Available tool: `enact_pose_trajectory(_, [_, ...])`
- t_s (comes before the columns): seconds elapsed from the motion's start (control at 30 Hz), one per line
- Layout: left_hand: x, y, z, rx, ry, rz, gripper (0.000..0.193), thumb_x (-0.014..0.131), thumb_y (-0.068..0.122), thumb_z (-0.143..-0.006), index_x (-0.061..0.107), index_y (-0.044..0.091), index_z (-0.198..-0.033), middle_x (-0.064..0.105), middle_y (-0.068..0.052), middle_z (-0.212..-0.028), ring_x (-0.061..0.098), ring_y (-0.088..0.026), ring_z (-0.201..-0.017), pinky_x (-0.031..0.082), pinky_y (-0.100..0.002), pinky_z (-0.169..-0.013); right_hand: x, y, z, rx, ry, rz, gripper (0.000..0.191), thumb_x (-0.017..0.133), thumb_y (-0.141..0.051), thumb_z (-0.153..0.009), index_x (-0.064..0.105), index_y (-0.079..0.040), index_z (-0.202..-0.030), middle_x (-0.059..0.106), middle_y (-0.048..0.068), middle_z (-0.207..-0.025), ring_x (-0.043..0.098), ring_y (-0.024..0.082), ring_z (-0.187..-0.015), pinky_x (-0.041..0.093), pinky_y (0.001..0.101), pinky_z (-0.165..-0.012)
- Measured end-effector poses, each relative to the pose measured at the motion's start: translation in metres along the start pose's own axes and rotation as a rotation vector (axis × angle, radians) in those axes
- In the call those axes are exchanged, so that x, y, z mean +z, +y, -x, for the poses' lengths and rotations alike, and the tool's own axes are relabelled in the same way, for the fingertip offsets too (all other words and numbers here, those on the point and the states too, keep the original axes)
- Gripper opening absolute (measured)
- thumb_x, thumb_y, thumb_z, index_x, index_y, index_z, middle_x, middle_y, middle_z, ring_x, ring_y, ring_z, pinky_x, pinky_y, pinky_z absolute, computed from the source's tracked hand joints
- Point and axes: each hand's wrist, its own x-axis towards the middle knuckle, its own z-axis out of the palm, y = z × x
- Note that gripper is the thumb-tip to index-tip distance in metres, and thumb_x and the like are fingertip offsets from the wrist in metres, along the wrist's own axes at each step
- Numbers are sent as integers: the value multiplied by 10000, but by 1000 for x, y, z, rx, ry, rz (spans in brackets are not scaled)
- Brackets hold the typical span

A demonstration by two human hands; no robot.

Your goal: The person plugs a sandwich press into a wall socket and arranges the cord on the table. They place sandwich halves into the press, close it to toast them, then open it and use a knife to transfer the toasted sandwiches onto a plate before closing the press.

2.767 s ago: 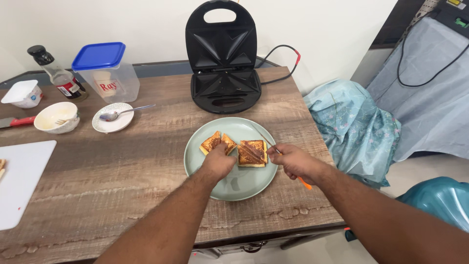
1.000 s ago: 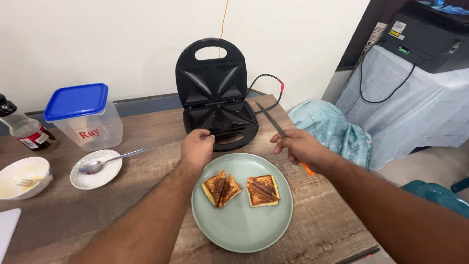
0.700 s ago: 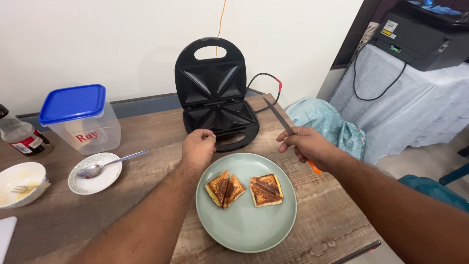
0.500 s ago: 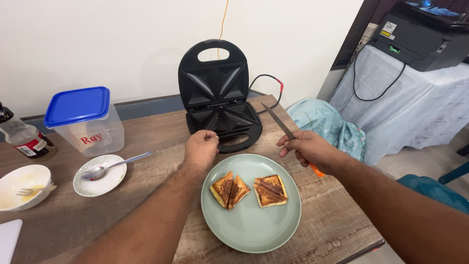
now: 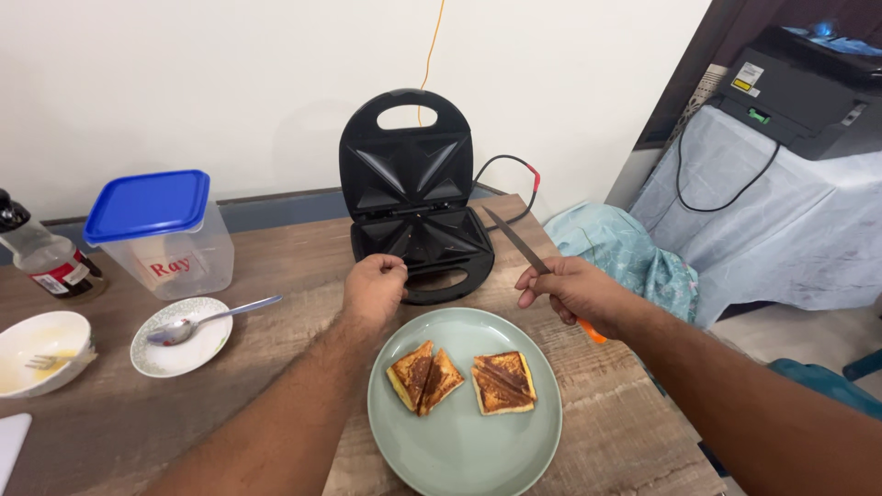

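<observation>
Sandwich maker (image 5: pixel 415 197), black, lid stood open, at the far middle of the tabletop (image 5: pixel 276 266) against the wall. Left hand (image 5: pixel 375 287) at its near left edge, fingers curled together in a loose fist beside the lower plate; whether they touch it, cannot tell. The maker lies straight ahead of that hand, so the left is the nearer one. Right hand (image 5: pixel 574 292) off to the maker's right, fingers clamped on a knife (image 5: pixel 516 242), orange handle end showing behind the wrist. Blade's long axis runs up and left, tip just beside the maker's right front corner.

Nearer the person: one pale green plate (image 5: pixel 464 441) carrying two toasted sandwiches (image 5: pixel 462 378), the left one split into two triangles.

Count to the left: one saucer with one spoon (image 5: pixel 209 319), one white bowl (image 5: pixel 39 349), one blue-lidded tub (image 5: pixel 159 231), one bottle (image 5: pixel 46 260).
</observation>
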Motion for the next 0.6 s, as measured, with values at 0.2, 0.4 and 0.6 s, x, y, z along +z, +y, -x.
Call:
enact_pose_trajectory(0.2, [8, 9, -8, -14, -18, 4, 264, 599, 165, -949, 689, 39, -1163, 735, -87, -1017, 709, -179, -892, 577, -335, -845, -14, 1, -12, 2, -17, -1, 192, 605, -91, -867, 680, -36, -1035, 771, 85, -887, 420, 90, -461, 368, 257, -429])
enact_pose_trajectory(0.4, [13, 8, -11, -24, -55, 9, 253, 574, 165, -958, 686, 40, -1147, 755, -86, -1014, 712, -168, -873, 583, -339, -848, -21, 3, -23, -15, -12, -12, 186, 598, -99, -872, 681, -35, -1025, 782, 99, -915, 467, 109, -484, 415, 275, -456])
enact_pose_trajectory(0.6, [15, 0, -14, 5, -81, 13, 176, 617, 108, -943, 708, 22, -1067, 762, -98, -934, 701, -158, -817, 597, -312, -787, -26, 7, -26, 1, -23, -16, 164, 604, -133, -901, 683, -51, -1018, 786, 77, -943, 537, 124, -546, 451, 288, -525])
